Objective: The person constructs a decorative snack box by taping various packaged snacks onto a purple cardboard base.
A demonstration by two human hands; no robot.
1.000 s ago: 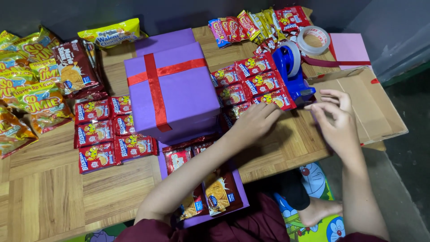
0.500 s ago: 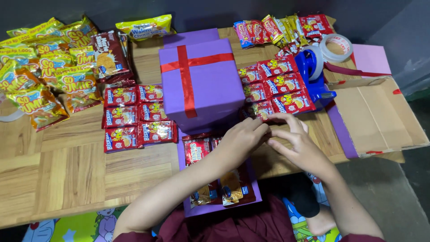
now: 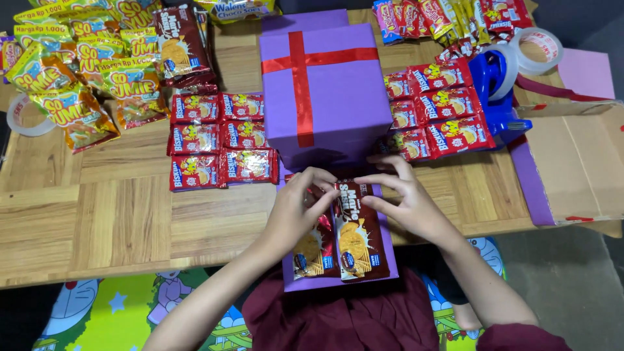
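Both hands are working just in front of the purple gift box (image 3: 322,97): left hand (image 3: 300,208) and right hand (image 3: 406,198) are each pinching, fingers curled, the top edge of a brown biscuit packet (image 3: 357,237) lying in the open purple tray (image 3: 387,260) at the worktop (image 3: 117,214) edge.

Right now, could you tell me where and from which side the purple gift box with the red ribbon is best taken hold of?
Probably by its two side walls, from above. The purple gift box stands upright with its lid closed, and the red ribbon lies flat, offering no loop. Red snack packets crowd both sides, so fingers should come straight down.
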